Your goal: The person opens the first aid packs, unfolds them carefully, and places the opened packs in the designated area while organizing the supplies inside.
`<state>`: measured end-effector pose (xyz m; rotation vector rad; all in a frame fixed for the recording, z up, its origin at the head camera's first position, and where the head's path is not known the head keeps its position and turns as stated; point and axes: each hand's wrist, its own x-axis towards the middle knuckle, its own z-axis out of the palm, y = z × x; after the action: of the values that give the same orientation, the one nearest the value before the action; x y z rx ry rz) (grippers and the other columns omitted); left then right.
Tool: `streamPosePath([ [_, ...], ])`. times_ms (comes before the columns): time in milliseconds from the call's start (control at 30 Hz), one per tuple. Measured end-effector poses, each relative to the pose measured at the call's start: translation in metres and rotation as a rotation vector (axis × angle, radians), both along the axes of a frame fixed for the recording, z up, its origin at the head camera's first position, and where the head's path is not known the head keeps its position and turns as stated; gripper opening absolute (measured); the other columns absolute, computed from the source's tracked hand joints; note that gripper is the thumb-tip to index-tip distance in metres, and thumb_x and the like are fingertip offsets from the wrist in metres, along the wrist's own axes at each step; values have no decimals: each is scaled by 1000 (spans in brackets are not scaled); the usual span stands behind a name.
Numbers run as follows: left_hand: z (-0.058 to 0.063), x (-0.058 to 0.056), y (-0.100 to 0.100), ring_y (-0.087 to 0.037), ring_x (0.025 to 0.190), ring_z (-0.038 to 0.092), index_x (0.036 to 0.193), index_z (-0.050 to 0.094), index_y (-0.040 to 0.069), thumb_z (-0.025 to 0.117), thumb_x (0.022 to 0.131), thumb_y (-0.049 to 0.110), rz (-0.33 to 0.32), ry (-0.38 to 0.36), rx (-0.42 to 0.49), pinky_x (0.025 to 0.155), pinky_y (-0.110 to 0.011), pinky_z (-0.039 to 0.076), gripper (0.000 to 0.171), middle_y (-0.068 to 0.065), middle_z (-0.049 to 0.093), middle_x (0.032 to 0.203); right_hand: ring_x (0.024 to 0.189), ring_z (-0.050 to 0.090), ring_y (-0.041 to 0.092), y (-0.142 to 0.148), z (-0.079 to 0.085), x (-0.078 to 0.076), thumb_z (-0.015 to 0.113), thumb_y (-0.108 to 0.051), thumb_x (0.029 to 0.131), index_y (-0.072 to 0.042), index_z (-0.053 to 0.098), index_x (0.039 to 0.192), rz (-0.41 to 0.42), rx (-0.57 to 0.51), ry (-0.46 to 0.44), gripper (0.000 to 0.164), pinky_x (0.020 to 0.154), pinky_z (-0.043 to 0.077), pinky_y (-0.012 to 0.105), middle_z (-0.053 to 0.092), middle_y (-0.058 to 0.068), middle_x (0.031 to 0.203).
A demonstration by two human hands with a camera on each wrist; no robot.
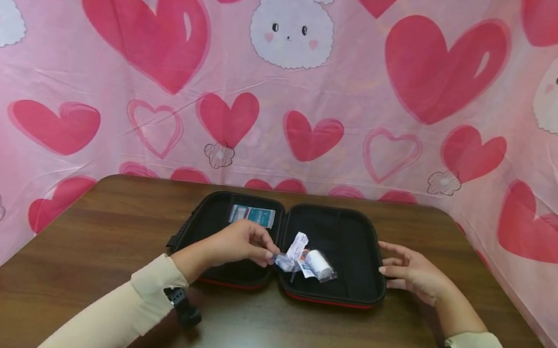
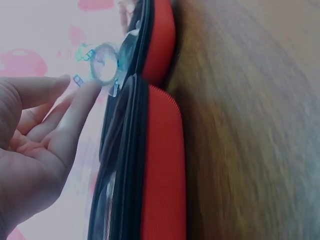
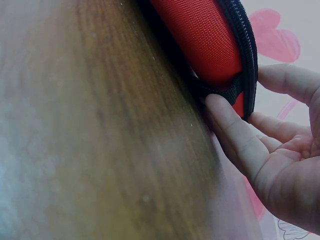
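Note:
A zip-up case (image 1: 363, 238), black inside and red outside, lies unfolded on the table. In its right half, near the hinge, lie a white roll (image 1: 320, 264) in clear wrap, a white printed packet (image 1: 297, 246) and a crinkled clear packet (image 1: 284, 262). My left hand (image 1: 243, 246) reaches over the left half, fingertips right at the clear packet; thumb and finger stand apart in the left wrist view. At the case's right edge, my right hand (image 1: 416, 274) grips the rim, thumb at a black strap loop (image 3: 232, 91), fingers against the zipper (image 3: 248, 55).
Flat teal-and-white packets (image 1: 252, 216) lie at the back of the case's left half. The brown wooden table (image 1: 257, 336) runs back to a pink cloth (image 1: 353, 90) printed with hearts and rabbits. A black wrist camera (image 1: 187, 310) hangs below the left sleeve.

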<state>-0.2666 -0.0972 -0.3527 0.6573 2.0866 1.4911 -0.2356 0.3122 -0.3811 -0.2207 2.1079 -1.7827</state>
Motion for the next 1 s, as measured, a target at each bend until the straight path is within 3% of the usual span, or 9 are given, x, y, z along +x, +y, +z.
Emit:
streamPosePath([
  [267, -5, -2, -15, -28, 91, 69, 101, 65, -5, 67, 90, 0, 13, -74, 61, 80, -40, 57, 12, -15, 70, 105, 99, 64, 22, 1, -1, 0, 66, -7, 93, 6, 14, 152, -1, 2, 4, 79, 86, 55, 41, 59, 20, 118],
  [633, -12, -1, -19, -23, 87, 70, 101, 71, -9, 66, 89, -2, 42, -42, 27, 82, -36, 56, 15, -16, 72, 96, 99, 64, 21, -1, -4, 0, 64, -6, 93, 7, 14, 151, 21, -16, 18, 78, 84, 55, 41, 58, 20, 120],
  [900, -20, 1, -6, -23, 81, 70, 99, 70, -3, 75, 86, 9, 32, 12, -34, 75, -36, 59, 19, -10, 70, 90, 98, 65, 21, -1, -2, 0, 64, -5, 93, 7, 13, 151, 20, -14, 16, 78, 84, 56, 41, 58, 19, 119],
  [1000, -23, 2, -1, -21, 78, 69, 99, 68, -4, 75, 85, 4, 50, -13, -24, 72, -36, 59, 17, -11, 69, 89, 98, 65, 22, -1, -2, 0, 64, -6, 93, 8, 13, 151, 26, -14, 17, 78, 85, 56, 41, 59, 19, 119],
])
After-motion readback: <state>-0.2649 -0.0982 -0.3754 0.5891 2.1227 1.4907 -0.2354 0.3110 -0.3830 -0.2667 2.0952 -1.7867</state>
